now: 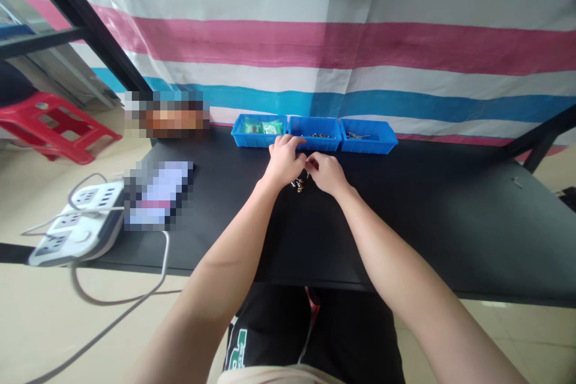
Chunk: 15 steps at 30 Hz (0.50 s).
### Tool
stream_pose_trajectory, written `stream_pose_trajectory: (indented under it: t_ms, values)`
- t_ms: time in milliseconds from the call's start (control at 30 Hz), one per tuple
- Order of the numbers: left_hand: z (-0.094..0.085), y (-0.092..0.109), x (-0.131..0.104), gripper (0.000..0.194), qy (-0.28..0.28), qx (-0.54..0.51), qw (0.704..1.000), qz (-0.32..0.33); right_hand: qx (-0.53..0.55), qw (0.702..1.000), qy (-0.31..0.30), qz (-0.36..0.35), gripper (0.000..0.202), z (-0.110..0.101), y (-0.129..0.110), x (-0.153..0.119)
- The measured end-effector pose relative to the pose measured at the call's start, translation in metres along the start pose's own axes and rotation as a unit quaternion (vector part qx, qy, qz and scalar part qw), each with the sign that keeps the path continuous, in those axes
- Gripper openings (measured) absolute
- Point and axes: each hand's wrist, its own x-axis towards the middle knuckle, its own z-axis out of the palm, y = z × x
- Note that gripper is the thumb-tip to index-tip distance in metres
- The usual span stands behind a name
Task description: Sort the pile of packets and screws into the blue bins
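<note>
On the black table, several small metal parts (pixel 299 185) lie in a little pile between my hands. My left hand (pixel 286 160) is beside the middle blue bin (pixel 315 143), its fingers bent over the bin's front edge; whether it holds anything is hidden. Close to it, on the right, my right hand (pixel 327 171) has its fingers pinched together, with something small and metallic at the tips, too small to name. The left blue bin (pixel 258 141) holds green-and-clear plastic packets. Small metal pieces lie in the middle bin, and thin metal pieces in the right blue bin (pixel 369 144).
A white power strip (pixel 81 225) with grey cables sits at the table's left end, beside a blurred-out flat object (pixel 157 195). A red stool (pixel 60 126) stands on the floor at left. A small metal piece (pixel 517 183) lies far right. Striped sheeting hangs behind.
</note>
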Motion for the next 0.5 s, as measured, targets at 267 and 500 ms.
stream_pose_trajectory:
  t_ms: [267, 500]
  values:
    - [0.006, -0.006, 0.003, 0.033, 0.002, -0.100, 0.994, 0.036, 0.230, 0.969, 0.068, 0.064, 0.027, 0.003, 0.004, 0.004]
    - [0.006, -0.001, 0.000, 0.024, -0.009, -0.106, 0.992, 0.069, 0.304, 0.937, 0.133, 0.112, 0.047, 0.006, 0.012, 0.009]
